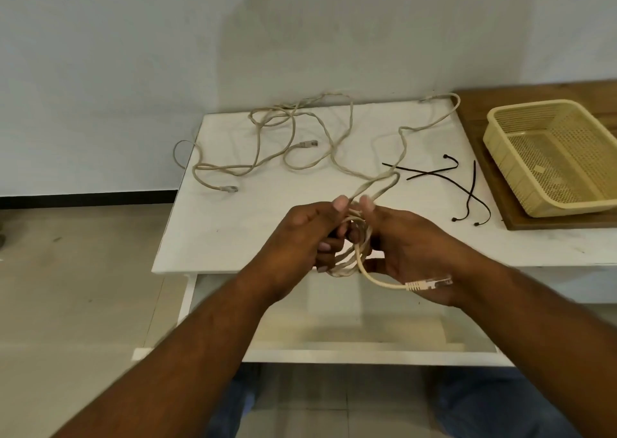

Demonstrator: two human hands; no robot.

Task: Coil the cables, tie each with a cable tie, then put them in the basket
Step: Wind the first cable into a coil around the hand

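Observation:
Both hands hold a small coil of beige network cable (pixel 354 254) above the white table's front edge. My left hand (pixel 307 237) grips the loops from the left. From the right, my right hand (pixel 410 247) grips the same coil, thumb on top. The coil's plug end (pixel 429 284) sticks out across my right wrist. The cable's uncoiled length (pixel 404 147) runs back over the table. Another beige cable (pixel 267 130) lies tangled at the back left. Three black cable ties (pixel 467 184) lie on the right of the table. The beige mesh basket (pixel 500 143) stands empty at the far right.
The white table (pixel 240 224) has a lower shelf (pixel 350 351) under my hands. The basket stands on a wooden board (pixel 480 110) against the wall. One cable loop hangs off the table's left edge (pixel 177 157). Tiled floor lies to the left.

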